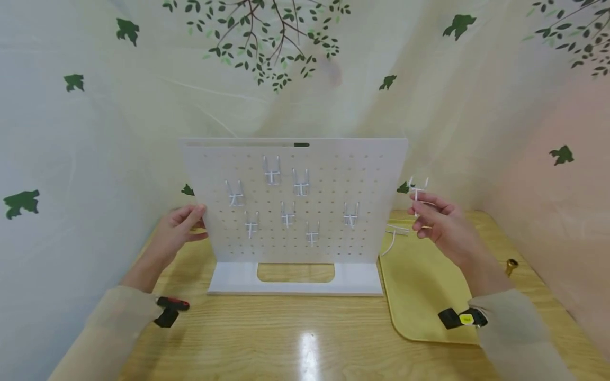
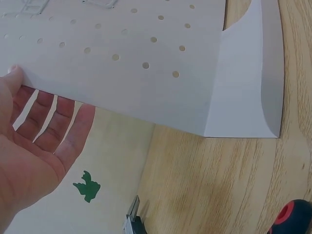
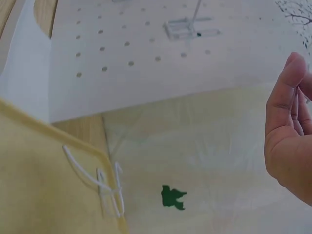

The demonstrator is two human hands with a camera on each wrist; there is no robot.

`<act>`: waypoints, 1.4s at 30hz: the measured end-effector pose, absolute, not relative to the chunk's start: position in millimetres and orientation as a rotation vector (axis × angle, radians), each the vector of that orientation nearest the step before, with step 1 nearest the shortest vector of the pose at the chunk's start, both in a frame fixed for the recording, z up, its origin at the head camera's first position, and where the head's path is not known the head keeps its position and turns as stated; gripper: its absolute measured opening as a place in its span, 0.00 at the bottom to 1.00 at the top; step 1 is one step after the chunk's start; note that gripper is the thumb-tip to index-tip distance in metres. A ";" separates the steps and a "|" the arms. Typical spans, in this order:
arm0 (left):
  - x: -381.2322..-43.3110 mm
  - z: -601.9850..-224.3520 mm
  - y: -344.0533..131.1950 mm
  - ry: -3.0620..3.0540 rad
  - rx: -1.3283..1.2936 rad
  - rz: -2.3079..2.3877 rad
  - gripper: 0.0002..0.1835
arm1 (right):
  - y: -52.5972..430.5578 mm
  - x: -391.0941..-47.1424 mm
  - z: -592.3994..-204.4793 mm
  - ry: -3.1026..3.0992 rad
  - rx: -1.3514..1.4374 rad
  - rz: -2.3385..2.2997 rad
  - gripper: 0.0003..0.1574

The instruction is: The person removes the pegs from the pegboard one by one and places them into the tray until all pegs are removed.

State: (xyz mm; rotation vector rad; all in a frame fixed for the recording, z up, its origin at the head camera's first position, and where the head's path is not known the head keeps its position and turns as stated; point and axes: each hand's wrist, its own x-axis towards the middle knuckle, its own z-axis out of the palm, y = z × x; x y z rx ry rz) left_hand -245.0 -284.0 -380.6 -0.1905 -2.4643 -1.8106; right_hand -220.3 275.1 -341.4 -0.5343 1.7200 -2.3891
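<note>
A white pegboard (image 1: 324,201) stands upright on its base, with several white hooks (image 1: 301,185) mounted across its holes. My left hand (image 1: 173,233) grips the board's left edge. In the left wrist view, the thumb lies on the front face and the fingers (image 2: 68,131) reach behind the edge. To the right of the board, my right hand (image 1: 440,225) pinches a loose white pegboard hook (image 1: 416,194) between thumb and fingers, prongs pointing up. The right wrist view shows this hand (image 3: 292,131) beside the board, but the hook is hidden there.
A yellow tray (image 1: 429,301) lies right of the board, with another white hook (image 1: 392,241) at its far left corner. A small brass-coloured piece (image 1: 511,266) stands farther right. Near my left wrist are a black-and-red handle (image 2: 291,218) and a metal-tipped tool (image 2: 132,217).
</note>
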 end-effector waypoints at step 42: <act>-243.7 -379.9 -285.2 -2.431 -0.192 -1.883 0.24 | 348.0 -265.1 -464.1 1.804 0.307 -2.309 0.10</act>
